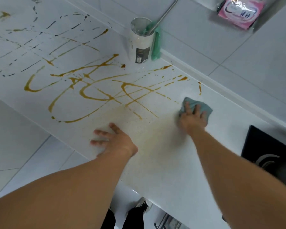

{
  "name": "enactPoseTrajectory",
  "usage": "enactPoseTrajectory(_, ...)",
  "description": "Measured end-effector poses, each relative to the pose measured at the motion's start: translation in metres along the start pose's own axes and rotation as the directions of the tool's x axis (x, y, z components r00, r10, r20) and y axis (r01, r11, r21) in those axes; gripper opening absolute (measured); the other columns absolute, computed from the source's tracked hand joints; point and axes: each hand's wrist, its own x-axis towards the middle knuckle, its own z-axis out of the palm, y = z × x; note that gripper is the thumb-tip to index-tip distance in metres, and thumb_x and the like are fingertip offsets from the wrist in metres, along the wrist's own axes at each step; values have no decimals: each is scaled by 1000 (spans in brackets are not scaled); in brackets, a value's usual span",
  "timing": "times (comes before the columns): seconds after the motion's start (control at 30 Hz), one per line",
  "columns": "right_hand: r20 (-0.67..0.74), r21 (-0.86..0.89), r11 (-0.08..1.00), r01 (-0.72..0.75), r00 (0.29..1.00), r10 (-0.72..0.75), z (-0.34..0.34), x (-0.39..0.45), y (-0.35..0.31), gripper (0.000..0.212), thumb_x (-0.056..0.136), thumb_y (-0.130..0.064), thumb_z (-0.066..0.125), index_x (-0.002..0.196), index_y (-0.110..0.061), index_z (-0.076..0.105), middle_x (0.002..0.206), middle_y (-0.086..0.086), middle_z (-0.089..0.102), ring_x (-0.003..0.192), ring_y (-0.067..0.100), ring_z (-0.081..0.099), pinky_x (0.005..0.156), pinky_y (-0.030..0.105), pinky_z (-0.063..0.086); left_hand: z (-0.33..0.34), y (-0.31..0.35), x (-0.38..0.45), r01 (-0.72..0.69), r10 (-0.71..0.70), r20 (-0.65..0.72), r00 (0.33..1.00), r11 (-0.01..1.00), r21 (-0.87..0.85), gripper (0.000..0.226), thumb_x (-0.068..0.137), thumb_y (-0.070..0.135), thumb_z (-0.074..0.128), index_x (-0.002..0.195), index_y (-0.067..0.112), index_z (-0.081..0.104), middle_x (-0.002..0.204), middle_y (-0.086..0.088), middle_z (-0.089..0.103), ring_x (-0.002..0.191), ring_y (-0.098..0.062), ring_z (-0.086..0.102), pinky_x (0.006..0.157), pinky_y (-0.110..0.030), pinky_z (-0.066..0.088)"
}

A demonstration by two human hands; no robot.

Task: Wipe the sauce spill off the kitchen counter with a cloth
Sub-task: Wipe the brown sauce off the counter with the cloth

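Brown-yellow sauce [96, 90] runs in loops and streaks across the white counter [163, 162], with darker thin streaks farther left. A faint yellowish smear covers the counter between my hands. My right hand [192, 118] presses flat on a folded grey-blue cloth [203, 107] at the right end of the spill, near the back wall. My left hand [112, 140] rests flat on the counter by its front edge, fingers spread, holding nothing.
A white cylindrical container [141, 40] with a green cloth and a metal utensil in it stands by the back wall. A pink packet [240, 11] sits on a ledge at top right. A black hob [267, 154] lies at the right. Below is the tiled floor [31, 159].
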Motion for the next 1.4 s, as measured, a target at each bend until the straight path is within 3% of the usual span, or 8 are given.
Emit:
enactPoseTrajectory(0.3,-6,-97,783,614,787,-617,84,-131,-14,61,101,-40,41,162,-42,33,170,16,27,155,51,21,123,63,21,-7,4,-4,36,-33,51,998,998,-54,142,79,62,75,152,13,-37,151,-44,-33,140,-73,-11,109,-79,20)
enactPoseTrajectory(0.43,-94,64,991,116,989,-110,7,-10,34,63,109,-35,42,165,-42,16,175,15,3,159,43,5,130,47,7,-1,1,2,-10,12,37,999,999,-47,138,81,57,73,152,10,-36,147,-47,-35,138,-73,-15,108,-80,18)
enactPoseTrajectory(0.57,-32,194,963,-186,980,195,-28,49,14,70,103,-49,31,165,-46,-3,175,3,-15,161,33,-10,129,52,-3,2,-3,2,-23,24,25,999,999,-27,141,79,59,74,152,7,-35,147,-49,-33,140,-71,-16,108,-81,17)
enactPoseTrajectory(0.67,-124,184,978,-94,985,118,-39,72,-8,70,103,-47,30,166,-42,1,176,4,-9,161,32,-7,128,53,-3,1,2,2,-34,34,23,999,999,9,144,77,63,74,152,5,-35,147,-49,-31,141,-70,-16,108,-80,18)
enactPoseTrajectory(0.87,-106,-73,895,439,889,-445,-23,71,-29,60,108,-41,23,166,-42,7,176,1,1,161,28,-2,130,45,1,-6,5,-6,-17,17,44,999,1000,12,146,77,65,76,152,10,-36,148,-45,-37,141,-70,-16,111,-76,22)
enactPoseTrajectory(1.0,-219,153,965,213,960,-177,-35,66,50,59,106,-39,36,163,-48,24,175,3,11,159,29,11,131,43,11,-6,-2,-11,-26,28,45,999,998,-49,147,76,62,81,154,17,-36,150,-37,-41,141,-69,-18,111,-75,29)
enactPoseTrajectory(1.13,-175,122,990,-66,981,87,-40,71,81,62,109,-35,23,168,-32,4,176,9,0,162,30,-1,130,42,-2,-4,-3,-9,-56,57,11,998,997,-50,145,74,61,82,156,20,-32,151,-35,-42,141,-69,-18,108,-77,32)
enactPoseTrajectory(1.4,-288,-37,950,310,907,-308,-38,85,-7,63,110,-34,25,168,-30,0,176,9,0,161,33,-1,130,51,-1,0,-5,-10,-53,52,-18,999,996,-78,141,77,58,81,156,23,-30,152,-31,-43,143,-65,-19,107,-77,34)
